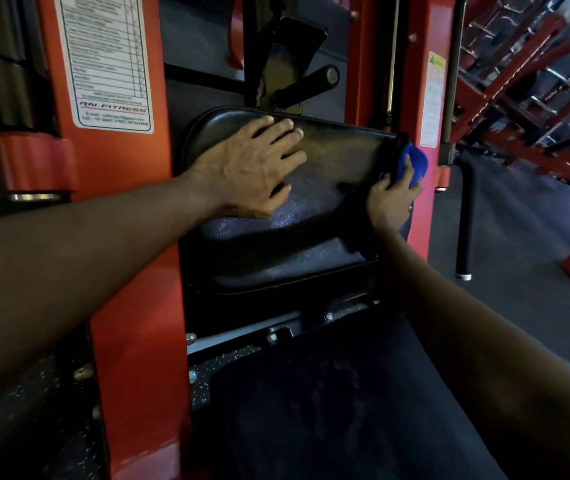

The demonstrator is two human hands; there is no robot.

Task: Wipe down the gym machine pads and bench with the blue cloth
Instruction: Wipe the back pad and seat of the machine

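- Blue cloth (415, 164) sits bunched against the right end of the black pad (339, 157), at the edge beside the right red upright (425, 209).
- Right hand (392, 202) grips the cloth from below, its fingers (406, 169) curled round the fabric and holding it to the pad's end.
- Long axis of the pad runs left to right, sloping slightly down toward the cloth; the rounded end points left and the squared end points right.
- Left hand (252, 171) lies flat on the pad's left half, fingers (285, 140) straight and slightly spread, pointing right.
- A second dark pad (287, 268) lies just below, and a dark seat pad (328, 410) lies nearer the camera.
- A black handle (307, 86) juts out above the pad.
- Left red upright (127, 237) carries a white label (103, 60); the right one bears a yellow sticker (433, 98).
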